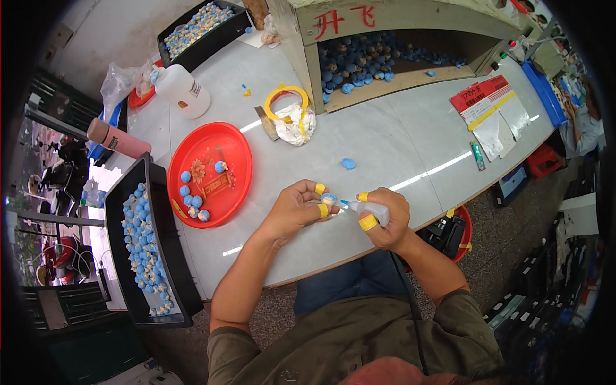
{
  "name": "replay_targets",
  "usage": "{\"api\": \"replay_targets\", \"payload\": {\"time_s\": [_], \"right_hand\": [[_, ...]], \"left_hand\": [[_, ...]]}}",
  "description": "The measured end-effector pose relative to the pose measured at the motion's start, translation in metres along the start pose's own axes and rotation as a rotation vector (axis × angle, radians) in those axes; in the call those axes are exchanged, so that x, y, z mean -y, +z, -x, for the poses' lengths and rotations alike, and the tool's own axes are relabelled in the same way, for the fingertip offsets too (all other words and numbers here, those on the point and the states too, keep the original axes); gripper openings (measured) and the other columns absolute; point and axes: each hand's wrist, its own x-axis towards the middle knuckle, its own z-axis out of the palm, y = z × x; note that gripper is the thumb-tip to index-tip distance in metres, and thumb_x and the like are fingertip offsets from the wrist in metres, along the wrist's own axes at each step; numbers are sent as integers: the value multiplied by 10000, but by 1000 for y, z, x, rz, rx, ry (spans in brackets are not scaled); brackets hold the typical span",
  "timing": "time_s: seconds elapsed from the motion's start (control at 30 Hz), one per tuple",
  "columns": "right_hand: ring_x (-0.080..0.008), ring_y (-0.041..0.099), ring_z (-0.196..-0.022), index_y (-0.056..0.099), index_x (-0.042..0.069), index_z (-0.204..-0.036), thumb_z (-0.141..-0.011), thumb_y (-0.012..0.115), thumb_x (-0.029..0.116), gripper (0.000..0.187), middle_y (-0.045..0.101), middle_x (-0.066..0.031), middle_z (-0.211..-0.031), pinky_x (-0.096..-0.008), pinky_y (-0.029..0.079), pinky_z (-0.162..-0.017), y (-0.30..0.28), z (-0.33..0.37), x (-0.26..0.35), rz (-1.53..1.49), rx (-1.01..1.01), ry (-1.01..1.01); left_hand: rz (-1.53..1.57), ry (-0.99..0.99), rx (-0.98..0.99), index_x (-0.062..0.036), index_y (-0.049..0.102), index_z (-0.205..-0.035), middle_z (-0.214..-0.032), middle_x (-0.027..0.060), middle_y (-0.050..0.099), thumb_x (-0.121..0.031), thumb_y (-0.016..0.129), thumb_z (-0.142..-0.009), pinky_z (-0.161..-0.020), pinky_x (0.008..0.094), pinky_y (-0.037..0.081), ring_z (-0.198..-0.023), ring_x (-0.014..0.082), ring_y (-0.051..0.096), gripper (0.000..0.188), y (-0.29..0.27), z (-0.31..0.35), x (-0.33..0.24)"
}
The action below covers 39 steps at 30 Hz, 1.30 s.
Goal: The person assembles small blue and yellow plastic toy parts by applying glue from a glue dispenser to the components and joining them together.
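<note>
Between the yellow-taped thumb and forefinger of my left hand [289,210] is a small round blue-and-cream figure piece [328,199]. My right hand [394,221], also with yellow tape on its fingers, grips a small translucent squeeze bottle [378,210]. The bottle's blue nozzle points at the piece, very near it; whether they touch is too small to tell. Beyond my hands a single blue piece [348,163] lies on the grey tabletop [385,147]. Several blue and cream pieces sit in a red round tray [239,151] to the left.
Black bins [170,256] [206,42] of small pieces stand at the left and far left. A white jug [185,93], a pink bottle [122,138] and yellow tape rolls [287,104] are on the table. A shelf box [398,77] holds blue pieces; papers [491,109] lie right.
</note>
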Motion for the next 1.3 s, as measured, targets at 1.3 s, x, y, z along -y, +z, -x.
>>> {"api": "replay_targets", "payload": {"time_s": [1.3], "right_hand": [[-150,628,-857,478,-58,-1204,-895,591,42,343,646,-115,-965,-277,494,-794,-10,11,7,-104,-50,330]], "left_hand": [[47,18,-15,-10,507,-1220,-1157,147,635,-77,692,-876,-857,283,559,-1055,235,655,396,-1,-3,0]]}}
